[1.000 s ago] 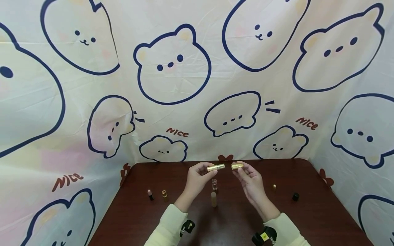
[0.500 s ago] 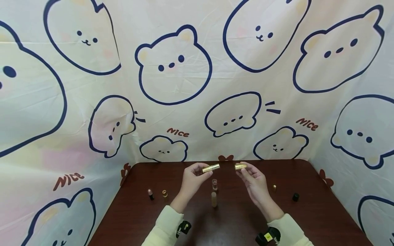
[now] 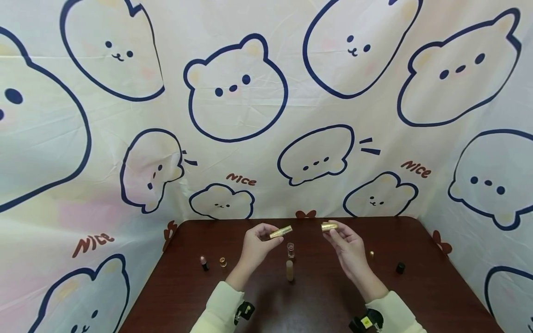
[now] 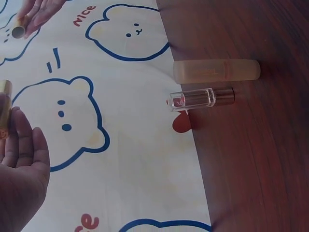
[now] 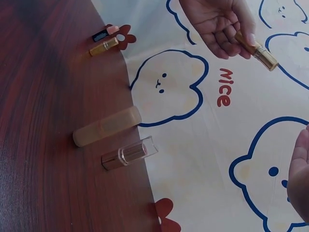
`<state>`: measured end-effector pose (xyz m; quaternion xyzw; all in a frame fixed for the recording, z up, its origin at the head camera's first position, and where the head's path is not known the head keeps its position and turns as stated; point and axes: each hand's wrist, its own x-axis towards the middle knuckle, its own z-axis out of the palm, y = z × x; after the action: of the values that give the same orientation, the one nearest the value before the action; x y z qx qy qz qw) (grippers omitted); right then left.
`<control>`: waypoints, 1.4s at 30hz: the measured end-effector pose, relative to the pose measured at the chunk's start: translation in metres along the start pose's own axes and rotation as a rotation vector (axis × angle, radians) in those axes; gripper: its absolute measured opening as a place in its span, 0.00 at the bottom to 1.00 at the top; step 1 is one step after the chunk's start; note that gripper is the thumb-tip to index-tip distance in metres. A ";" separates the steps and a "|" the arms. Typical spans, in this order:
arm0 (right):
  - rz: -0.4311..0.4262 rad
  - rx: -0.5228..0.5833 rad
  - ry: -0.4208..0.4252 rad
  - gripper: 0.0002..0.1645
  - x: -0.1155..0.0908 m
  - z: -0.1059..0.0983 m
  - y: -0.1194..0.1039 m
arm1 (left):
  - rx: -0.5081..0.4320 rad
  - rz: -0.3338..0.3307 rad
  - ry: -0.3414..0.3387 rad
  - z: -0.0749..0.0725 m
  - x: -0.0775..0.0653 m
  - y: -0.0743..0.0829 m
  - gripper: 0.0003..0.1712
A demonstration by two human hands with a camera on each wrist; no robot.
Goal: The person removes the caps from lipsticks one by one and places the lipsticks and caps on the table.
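Observation:
Above the far part of the table, my left hand (image 3: 257, 243) pinches a gold lipstick tube (image 3: 281, 232) between thumb and fingers, its free end tilted up to the right. My right hand (image 3: 347, 245) pinches a gold lipstick cap (image 3: 329, 227) with thumb and fingertips. The cap's hollow mouth shows in the left wrist view, and the two gold pieces are apart. In the right wrist view the lipstick tube (image 5: 264, 56) points away from the left hand's fingers; the right hand (image 5: 300, 174) shows only at the edge, its cap out of frame.
On the brown table (image 3: 308, 305) stand a frosted tube (image 3: 289, 271) and a clear-capped lipstick (image 3: 290, 250). To the left are an uncapped pink lipstick (image 3: 203, 263) and a small gold piece (image 3: 222, 262). At right are a tiny gold piece (image 3: 372, 254) and a black cap (image 3: 400, 268).
My hands have drawn apart: the left with the lipstick tube to the left and slightly down, the right with the cap to the right. The gap between the pieces has widened.

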<state>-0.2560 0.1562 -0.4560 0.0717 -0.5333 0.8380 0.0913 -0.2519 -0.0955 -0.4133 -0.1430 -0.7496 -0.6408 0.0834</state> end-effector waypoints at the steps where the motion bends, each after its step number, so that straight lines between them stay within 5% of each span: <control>1: -0.004 0.000 0.003 0.19 0.000 -0.001 0.000 | 0.004 -0.001 0.000 -0.001 0.000 -0.001 0.09; 7: -0.033 -0.022 -0.003 0.27 0.002 -0.006 0.000 | 0.023 -0.038 0.016 -0.002 0.007 -0.028 0.10; 13: -0.060 -0.057 0.006 0.21 0.003 -0.011 0.002 | 0.033 -0.053 0.051 -0.006 0.009 -0.048 0.12; 24: -0.122 -0.154 0.019 0.25 0.005 -0.021 0.002 | 0.012 -0.052 0.116 -0.016 0.005 -0.051 0.12; 35: -0.050 -0.273 0.075 0.26 0.005 -0.029 -0.001 | 0.009 -0.076 0.130 -0.024 -0.008 -0.019 0.11; 42: -0.024 -0.348 0.098 0.25 0.005 -0.036 -0.002 | -0.003 -0.083 0.158 -0.033 -0.002 -0.054 0.13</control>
<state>-0.2614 0.1901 -0.4684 0.0203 -0.6641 0.7344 0.1383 -0.2693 -0.1351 -0.4590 -0.0606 -0.7452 -0.6540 0.1155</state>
